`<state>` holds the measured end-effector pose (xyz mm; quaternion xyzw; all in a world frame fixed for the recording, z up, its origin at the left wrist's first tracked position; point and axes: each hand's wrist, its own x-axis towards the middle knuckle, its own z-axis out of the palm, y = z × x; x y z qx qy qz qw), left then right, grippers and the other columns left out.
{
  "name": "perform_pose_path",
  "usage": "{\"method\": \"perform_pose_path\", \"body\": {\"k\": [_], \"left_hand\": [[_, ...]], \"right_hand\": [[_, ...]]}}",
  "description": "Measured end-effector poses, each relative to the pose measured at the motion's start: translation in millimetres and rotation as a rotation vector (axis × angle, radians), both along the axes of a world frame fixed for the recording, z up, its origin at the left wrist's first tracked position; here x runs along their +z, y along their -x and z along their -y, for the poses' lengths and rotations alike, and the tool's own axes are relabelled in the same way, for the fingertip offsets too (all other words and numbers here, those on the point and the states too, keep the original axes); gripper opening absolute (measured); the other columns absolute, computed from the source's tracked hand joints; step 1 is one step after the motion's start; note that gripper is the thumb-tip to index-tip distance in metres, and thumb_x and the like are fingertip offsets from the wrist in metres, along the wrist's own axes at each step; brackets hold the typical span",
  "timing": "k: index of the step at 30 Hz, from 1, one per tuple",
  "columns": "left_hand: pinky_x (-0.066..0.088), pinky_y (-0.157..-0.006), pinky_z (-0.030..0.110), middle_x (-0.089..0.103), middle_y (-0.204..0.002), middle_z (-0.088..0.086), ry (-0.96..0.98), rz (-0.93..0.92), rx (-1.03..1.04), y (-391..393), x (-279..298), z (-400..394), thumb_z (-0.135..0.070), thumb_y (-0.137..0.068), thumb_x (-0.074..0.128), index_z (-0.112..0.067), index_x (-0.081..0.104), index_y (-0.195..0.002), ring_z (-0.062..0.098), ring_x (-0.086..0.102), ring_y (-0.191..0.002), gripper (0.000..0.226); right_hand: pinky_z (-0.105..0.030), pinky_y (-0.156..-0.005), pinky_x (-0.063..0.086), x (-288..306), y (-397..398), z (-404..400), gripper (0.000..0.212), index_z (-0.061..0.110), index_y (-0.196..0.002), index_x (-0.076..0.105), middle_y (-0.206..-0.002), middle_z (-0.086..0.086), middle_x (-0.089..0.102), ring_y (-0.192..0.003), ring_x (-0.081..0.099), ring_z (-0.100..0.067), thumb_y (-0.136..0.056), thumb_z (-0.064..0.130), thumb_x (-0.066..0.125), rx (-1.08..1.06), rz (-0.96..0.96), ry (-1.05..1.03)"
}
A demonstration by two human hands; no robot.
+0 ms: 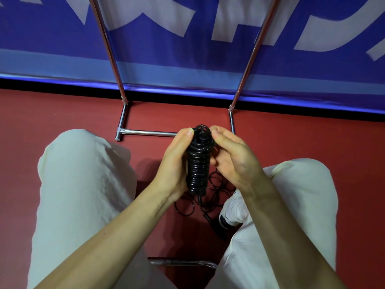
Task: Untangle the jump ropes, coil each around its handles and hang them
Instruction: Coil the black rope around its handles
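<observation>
A pale trouser leg (83, 184) is seen at the left, over a red floor (62, 109). Behind it, a chrome rack (123, 119) is stood against a blue banner (187, 59), with its base bar lying on the floor. The left hand (177, 161) is curled around the left side of a coiled rope (199, 163), the thumb pressed near the top of the coil. The rope is held upright between both hands, above the floor, its black turns wound tightly in a stack, with a small loop standing out at the top. The right hand (231, 155) is closed against the coil's right side, the fingers (218, 138) pinched at the upper turns; what lies under them cannot be told. Below the hands, a loose rope (208, 197) is spread in tangled black loops on the floor, just beside a white shoe (233, 211). The other trouser leg is seen at the right.
</observation>
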<state>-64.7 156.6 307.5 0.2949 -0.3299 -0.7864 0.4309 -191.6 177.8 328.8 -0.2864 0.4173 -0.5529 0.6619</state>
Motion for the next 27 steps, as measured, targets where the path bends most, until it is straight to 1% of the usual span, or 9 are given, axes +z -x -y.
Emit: {"method": "perform_pose_path", "body": {"k": [3, 6, 8, 10, 12, 17, 21, 25, 27], "left_hand": [[0.050, -0.052, 0.023, 0.067, -0.078, 0.002, -0.090, 0.004, -0.036, -2, -2, 2, -0.044, -0.087, 0.051, -0.008, 0.051, -0.116, 0.019, 0.062, -0.055, 0.046], [0.053, -0.057, 0.026, 0.069, -0.095, 0.005, -0.144, 0.008, 0.020, -1, -6, 4, -0.045, -0.084, 0.051, -0.007, 0.054, -0.125, 0.018, 0.065, -0.066, 0.056], [0.055, -0.066, 0.028, 0.068, -0.096, 0.007, -0.122, 0.040, 0.087, 1, -8, 4, -0.039, -0.085, 0.054, -0.005, 0.058, -0.116, 0.019, 0.065, -0.074, 0.046], [0.055, -0.072, 0.031, 0.069, -0.089, 0.006, -0.103, 0.067, 0.140, 4, -10, 3, -0.032, -0.087, 0.057, -0.009, 0.061, -0.102, 0.018, 0.065, -0.074, 0.028], [0.054, -0.078, 0.033, 0.068, -0.091, 0.009, -0.091, 0.080, 0.181, 6, -11, 3, -0.028, -0.087, 0.062, -0.008, 0.062, -0.101, 0.020, 0.066, -0.080, 0.024], [0.041, -0.109, 0.055, 0.059, -0.125, 0.034, -0.107, 0.082, 0.228, 4, -17, 3, -0.024, -0.083, 0.071, 0.002, 0.062, -0.108, 0.048, 0.055, -0.120, 0.038], [0.051, -0.094, 0.038, 0.070, -0.108, 0.012, -0.050, 0.146, 0.245, 5, -16, 0, -0.012, -0.090, 0.065, -0.011, 0.067, -0.091, 0.025, 0.066, -0.102, 0.003], [0.054, -0.087, 0.032, 0.071, -0.101, 0.004, 0.032, 0.176, 0.226, -2, -12, 1, -0.018, -0.085, 0.067, -0.013, 0.069, -0.089, 0.017, 0.066, -0.094, 0.006], [0.055, -0.087, 0.032, 0.071, -0.099, 0.005, 0.051, 0.179, 0.212, -5, -8, 3, -0.018, -0.083, 0.072, -0.011, 0.069, -0.092, 0.017, 0.066, -0.092, 0.012]], "right_hand": [[-0.022, -0.049, 0.039, -3, 2, 6, 0.009, 0.009, -0.082, 0.059, -0.081, -0.007, 0.066, -0.068, 0.059, -0.013, -0.091, 0.010, 0.055, -0.010, -0.043, 0.072], [-0.023, -0.063, 0.046, -9, 2, 14, 0.007, 0.012, -0.077, 0.066, -0.087, -0.013, 0.068, -0.080, 0.061, -0.018, -0.084, 0.011, 0.066, -0.156, -0.286, 0.111], [-0.022, -0.070, 0.048, -14, -1, 17, 0.011, 0.015, -0.076, 0.071, -0.080, -0.002, 0.072, -0.075, 0.062, -0.010, -0.084, 0.008, 0.071, -0.295, -0.547, 0.107], [-0.019, -0.069, 0.048, -18, -6, 17, 0.012, 0.015, -0.076, 0.074, -0.079, -0.002, 0.072, -0.071, 0.064, -0.008, -0.084, 0.007, 0.071, -0.414, -0.770, 0.108], [-0.019, -0.069, 0.050, -20, -13, 11, 0.010, 0.012, -0.082, 0.075, -0.084, -0.004, 0.072, -0.075, 0.067, -0.007, -0.087, 0.008, 0.068, -0.453, -0.862, 0.134], [-0.028, -0.083, 0.057, -18, -24, 1, 0.012, 0.011, -0.096, 0.077, -0.091, 0.000, 0.072, -0.085, 0.071, -0.008, -0.087, 0.009, 0.069, -0.428, -0.844, 0.165], [-0.029, -0.078, 0.057, -9, -20, 4, 0.013, 0.015, -0.091, 0.078, -0.083, 0.003, 0.076, -0.081, 0.072, -0.008, -0.084, 0.006, 0.071, -0.381, -0.784, 0.103], [-0.014, -0.074, 0.052, -2, -10, 3, 0.023, 0.020, -0.092, 0.074, -0.080, 0.014, 0.074, -0.081, 0.070, 0.000, -0.086, -0.001, 0.068, -0.261, -0.705, 0.162], [-0.016, -0.077, 0.052, 0, -4, 3, 0.022, 0.015, -0.099, 0.073, -0.087, 0.010, 0.074, -0.085, 0.070, -0.003, -0.087, -0.002, 0.066, -0.238, -0.698, 0.179]]}}
